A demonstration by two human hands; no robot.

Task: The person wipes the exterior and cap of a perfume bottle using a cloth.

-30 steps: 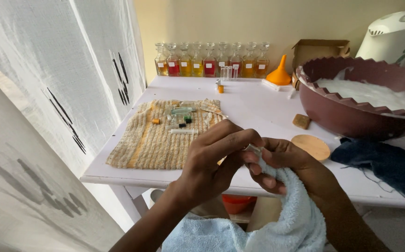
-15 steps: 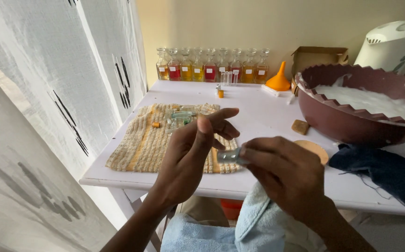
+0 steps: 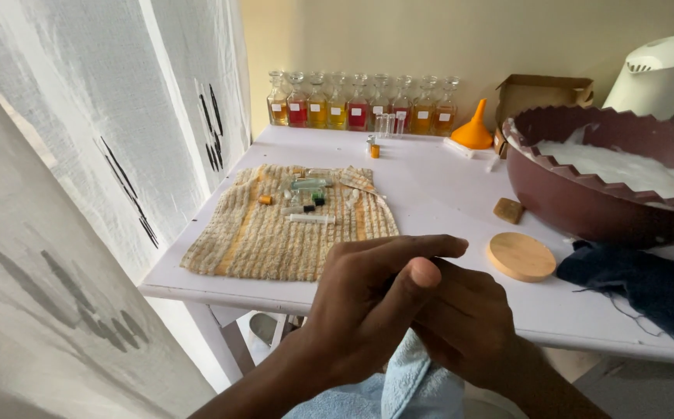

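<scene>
Hands pressed together over a pale blue towel (image 3: 410,384).

The left hand (image 3: 368,302) folds over the right hand (image 3: 465,322); whether they grip anything cannot be told. Beyond them on the bench (image 3: 438,186): striped cloth (image 3: 275,240), wooden lid (image 3: 521,256).

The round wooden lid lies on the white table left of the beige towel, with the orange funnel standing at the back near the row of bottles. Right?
Not quite. In the head view the round wooden lid lies on the white table right of the beige towel, near the maroon bowl. The orange funnel and row of bottles are as stated.
</scene>
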